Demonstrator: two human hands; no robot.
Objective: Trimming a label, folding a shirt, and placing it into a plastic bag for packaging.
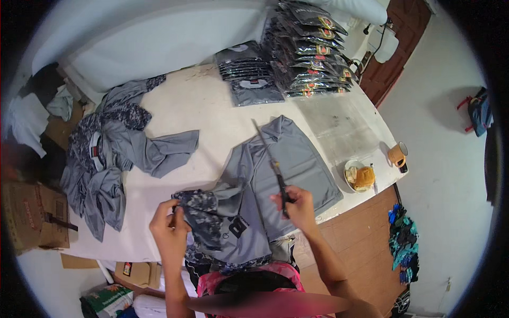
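My left hand (171, 224) pinches the camouflage-patterned edge of a grey garment (248, 246) at the table's near edge. Dark printing shows on the garment's grey cloth. In my right hand (300, 206) is a pair of scissors (274, 163) with black handles, its long blades pointing away from me. The blades look closed together and hover over the grey fabric. Beneath the scissors lies a collared grey garment (302, 163), spread on the white table (214, 127). Where the two grey cloths overlap, I cannot tell their edges apart.
Grey and camouflage shirts (131, 147) lie heaped at left, near a cardboard box (37, 216). Bagged folded shirts (254, 91) and a tall stack of bagged garments (318, 55) stand at the back. A plate (348, 183) with bread and an orange mug (397, 154) sit at right.
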